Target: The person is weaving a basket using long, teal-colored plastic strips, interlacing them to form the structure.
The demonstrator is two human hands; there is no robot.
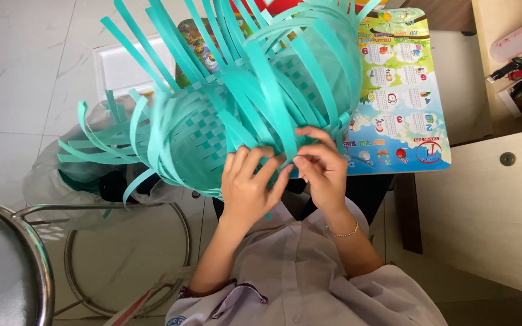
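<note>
From the head camera, the work in hand looks like weaving: a half-made basket of flat teal strips fills the middle of the view, held over the person's lap. Its woven part shows a tight checker of over-and-under bands, while dozens of loose strip ends fan out toward 10, 12 and 2 o'clock, curling like ribbon.

The left hand lies at 6 o'clock of the basket, fingers pressed together and flat against the weave, bracing it. The right hand, just beside it at about 5 o'clock, pinches a single strip between thumb and fingertips; a thin gold bracelet sits on its wrist.

By my judgement the strip is being tucked into the lattice, and the next move calls for a steady hold and careful threading so the band does not kink.

The strips look smooth, thin and springy, perhaps plastic. Behind the basket, at 2 o'clock, lies a glossy colourful chart; a chrome stool stands at 8 o'clock.
</note>
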